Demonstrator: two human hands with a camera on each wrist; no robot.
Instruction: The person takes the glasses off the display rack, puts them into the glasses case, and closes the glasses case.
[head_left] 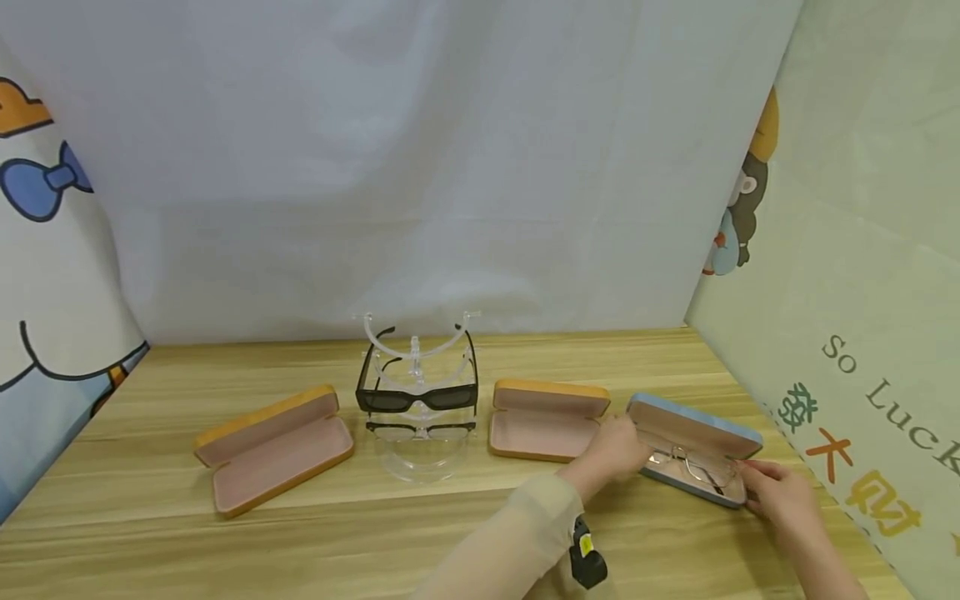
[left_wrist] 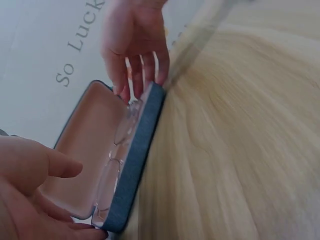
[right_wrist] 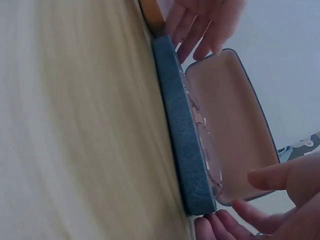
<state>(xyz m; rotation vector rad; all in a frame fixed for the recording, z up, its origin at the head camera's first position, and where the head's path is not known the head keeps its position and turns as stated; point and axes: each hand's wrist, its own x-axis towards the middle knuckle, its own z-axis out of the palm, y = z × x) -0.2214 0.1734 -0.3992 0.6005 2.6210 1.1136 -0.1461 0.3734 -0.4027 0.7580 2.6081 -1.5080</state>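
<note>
A blue glasses case lies with its lid raised at the right of the table, its lining pinkish. Thin-rimmed metal eyeglasses rest inside it. My left hand is at the case's left end, fingers mostly straight and thumb apart from the lid in the left wrist view. At the opposite end is my right hand; in the right wrist view its fingertips touch the end of the base, with the thumb spread near the lid. Both hands frame the case; neither plainly grips it.
Left of the blue case stands an orange case with its lid up. Another orange case lies open farther left. Between them, a clear display stand bears black sunglasses and dark-rimmed eyeglasses. A printed cloth borders the right.
</note>
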